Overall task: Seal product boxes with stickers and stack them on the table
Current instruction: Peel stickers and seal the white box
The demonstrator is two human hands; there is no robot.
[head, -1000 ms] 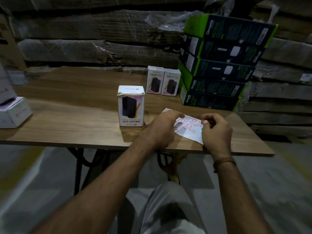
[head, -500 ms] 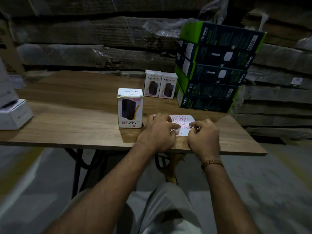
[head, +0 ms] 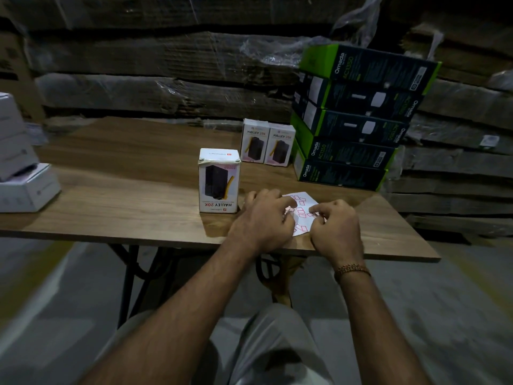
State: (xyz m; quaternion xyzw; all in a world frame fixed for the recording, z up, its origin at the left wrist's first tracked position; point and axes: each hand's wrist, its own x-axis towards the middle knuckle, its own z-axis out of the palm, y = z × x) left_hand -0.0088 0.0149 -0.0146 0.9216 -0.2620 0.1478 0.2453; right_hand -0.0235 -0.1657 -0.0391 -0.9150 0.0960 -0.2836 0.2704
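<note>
A white sticker sheet (head: 303, 207) with several small red-outlined stickers lies flat near the table's front edge. My left hand (head: 263, 218) rests on its left part with fingers curled, holding it down. My right hand (head: 336, 229) has curled fingertips picking at the sheet's right side; whether a sticker is lifted is hidden. Just left of my hands a white HALLEY 20K box (head: 219, 181) stands upside down. Two more HALLEY boxes (head: 267, 145) stand side by side farther back.
A tall stack of green-and-black Omada boxes (head: 349, 120) fills the table's right rear. White boxes (head: 26, 187) sit at the left edge. The wooden table (head: 125, 190) has bare surface between them. Wrapped cardboard piles stand behind.
The sheet, held lifted off the table a second ago, now lies flat. Both hands have come closer together on it. The upside-down box has not moved.
</note>
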